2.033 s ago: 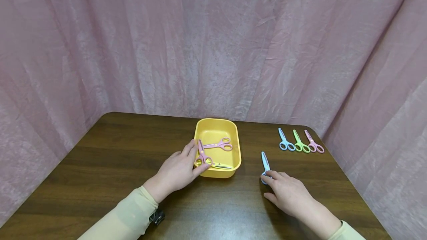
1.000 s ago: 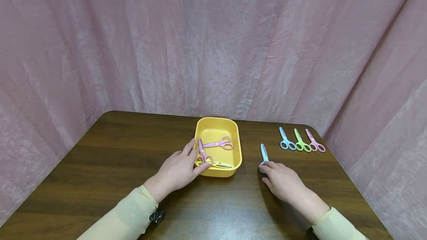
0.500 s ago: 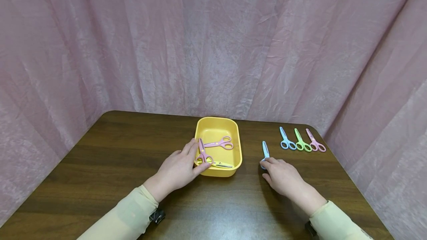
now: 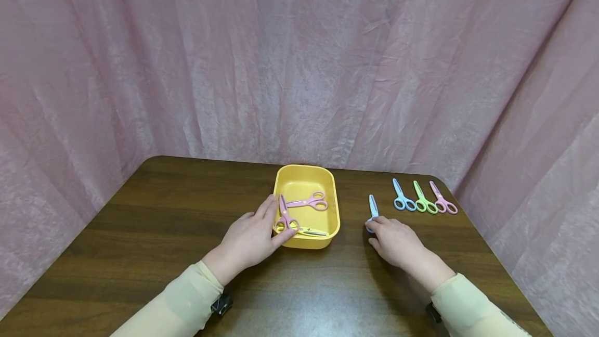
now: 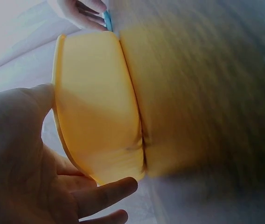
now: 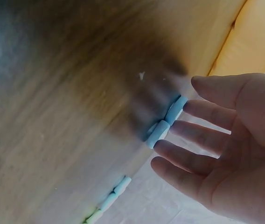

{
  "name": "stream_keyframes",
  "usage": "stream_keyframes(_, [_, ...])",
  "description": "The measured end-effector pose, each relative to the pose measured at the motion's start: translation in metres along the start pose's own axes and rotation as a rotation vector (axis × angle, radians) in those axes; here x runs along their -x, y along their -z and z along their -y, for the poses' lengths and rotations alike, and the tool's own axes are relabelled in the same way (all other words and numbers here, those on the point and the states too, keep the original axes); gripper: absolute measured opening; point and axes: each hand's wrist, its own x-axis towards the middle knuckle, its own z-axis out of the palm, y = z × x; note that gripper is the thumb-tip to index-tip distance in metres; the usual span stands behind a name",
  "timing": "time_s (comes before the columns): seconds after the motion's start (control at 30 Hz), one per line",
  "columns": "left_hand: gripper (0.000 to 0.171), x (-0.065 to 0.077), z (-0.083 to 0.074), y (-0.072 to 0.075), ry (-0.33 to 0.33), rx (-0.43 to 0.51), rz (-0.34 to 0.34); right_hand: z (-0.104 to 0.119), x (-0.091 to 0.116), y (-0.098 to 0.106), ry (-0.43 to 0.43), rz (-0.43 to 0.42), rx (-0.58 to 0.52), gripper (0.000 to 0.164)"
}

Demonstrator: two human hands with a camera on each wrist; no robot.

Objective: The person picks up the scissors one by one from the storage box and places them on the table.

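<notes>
In the head view my left hand [image 4: 250, 238] rests at the near left corner of a yellow bin [image 4: 335, 207], its thumb over the front rim and its fingers along the left side. The left wrist view has these fingers mostly straight and spread against the bin [image 5: 90, 93]. Two pairs of pink scissors [image 4: 311, 201] and a yellow pair [image 4: 312, 232] lie inside. My right hand [image 4: 398, 243] touches the handles of light blue scissors [image 4: 373, 206] flat on the table. From the right wrist, straight fingertips press at the two blue handle loops [image 6: 158, 134].
Blue scissors [image 4: 403, 203], green scissors [image 4: 426, 205] and pink scissors [image 4: 443, 204] lie side by side at the back right, blades pointing away. The dark wooden table [image 4: 154, 212] ends before a pink curtain [image 4: 299, 66].
My right hand has slid the light blue scissors away from me across the table, closer to the row at the back right. The left hand stays at the bin.
</notes>
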Motion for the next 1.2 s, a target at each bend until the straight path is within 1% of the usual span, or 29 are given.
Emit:
stream_keyframes(0.23, [0.096, 0.0, 0.001, -0.001, -0.024, -0.032, -0.014, -0.005, -0.008, -0.001, -0.017, 0.004, 0.005, 0.038])
stream_keyframes(0.3, [0.096, 0.0, 0.0, 0.0, -0.023, -0.037, -0.009, -0.005, -0.009, -0.001, -0.021, 0.009, 0.005, 0.038])
stream_keyframes(0.57, [0.097, 0.001, 0.0, 0.0, -0.008, 0.009, -0.029, -0.007, -0.017, 0.002, -0.031, 0.027, 0.007, 0.038])
stream_keyframes(0.7, [0.097, 0.001, -0.001, 0.0, -0.002, 0.016, -0.017, -0.01, -0.021, 0.0, -0.029, 0.024, 0.017, 0.037])
stream_keyframes(0.83, [0.096, 0.0, -0.001, 0.0, -0.009, 0.005, -0.013, -0.012, -0.024, -0.002, -0.032, 0.026, 0.025, 0.038])
stream_keyframes(1.03, [0.095, -0.001, -0.001, 0.0, -0.016, -0.013, -0.023, -0.014, -0.028, 0.0, -0.048, 0.031, 0.003, 0.038])
stream_keyframes(1.2, [0.094, -0.001, 0.0, 0.0, -0.013, -0.019, -0.016, -0.012, -0.03, 0.0, -0.059, 0.039, -0.014, 0.038])
